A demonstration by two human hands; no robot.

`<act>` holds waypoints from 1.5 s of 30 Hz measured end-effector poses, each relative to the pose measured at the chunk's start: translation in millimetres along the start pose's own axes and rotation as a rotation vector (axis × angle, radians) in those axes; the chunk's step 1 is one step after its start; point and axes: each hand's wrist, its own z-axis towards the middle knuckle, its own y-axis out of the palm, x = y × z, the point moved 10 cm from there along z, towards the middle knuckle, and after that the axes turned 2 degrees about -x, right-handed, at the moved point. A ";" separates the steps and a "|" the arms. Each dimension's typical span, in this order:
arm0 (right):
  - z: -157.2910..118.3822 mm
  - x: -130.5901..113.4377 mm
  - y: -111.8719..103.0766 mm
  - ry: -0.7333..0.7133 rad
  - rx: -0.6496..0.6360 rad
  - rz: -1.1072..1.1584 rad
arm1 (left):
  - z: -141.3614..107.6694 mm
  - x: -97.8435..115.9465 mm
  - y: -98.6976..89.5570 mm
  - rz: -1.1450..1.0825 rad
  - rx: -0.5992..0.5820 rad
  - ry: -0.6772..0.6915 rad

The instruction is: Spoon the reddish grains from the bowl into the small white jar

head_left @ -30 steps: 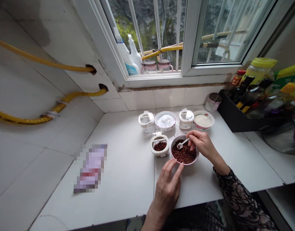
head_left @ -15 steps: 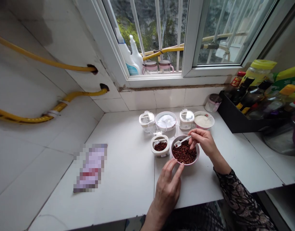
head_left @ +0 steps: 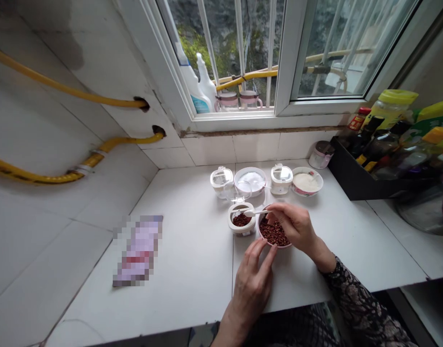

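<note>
My right hand point(head_left: 293, 225) is closed in a pinch on a small white plastic spoon point(head_left: 259, 212). The spoon's bowl end is over the mouth of a square seasoning jar point(head_left: 242, 231), whose clear lid is flipped up. Dark red grains that look like Sichuan peppercorns lie inside the jar. More of them fill a pink-rimmed bowl point(head_left: 284, 246) just to its right, under my right hand, which covers part of it. My left hand point(head_left: 253, 279) holds the bowl's near rim with thumb and fingertips.
Behind are two white-lidded jars point(head_left: 221, 179) point(head_left: 281, 179), a bowl of white crystals point(head_left: 251, 180) and a bowl of pale powder point(head_left: 307, 182). A black bottle rack point(head_left: 346, 178) stands right. A blurred purple packet point(head_left: 138, 250) lies left. The window is behind the counter.
My right hand has moved left with the spoon, from above the peppercorn bowl to the mouth of the lidded jar. My left hand has stayed at the bowl's rim.
</note>
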 end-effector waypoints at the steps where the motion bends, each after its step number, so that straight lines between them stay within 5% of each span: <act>1: 0.5 8.1 -6.8 0.067 0.026 0.019 | 0.5 0.2 -0.1 -0.003 -0.002 0.000; 6: -0.9 45.2 -20.9 0.315 -0.035 -0.004 | 1.3 0.4 0.1 -0.008 -0.009 -0.001; 12: -6.2 54.4 -1.8 0.381 -0.223 -0.135 | 0.6 0.1 -0.1 -0.009 -0.006 -0.006; 20: -17.4 77.9 -9.4 0.645 -0.107 0.166 | 2.1 0.8 -1.5 -0.006 0.002 -0.004; 32: -23.4 97.3 -9.2 0.806 -0.012 0.476 | 2.7 0.6 -2.7 -0.010 0.002 -0.010; 39: -9.1 76.6 -12.0 0.619 0.100 0.436 | 2.4 -0.4 -1.4 -0.007 -0.005 -0.021; 45: 1.3 14.2 11.0 0.127 0.011 0.054 | 1.0 -0.2 -1.7 0.007 0.010 -0.007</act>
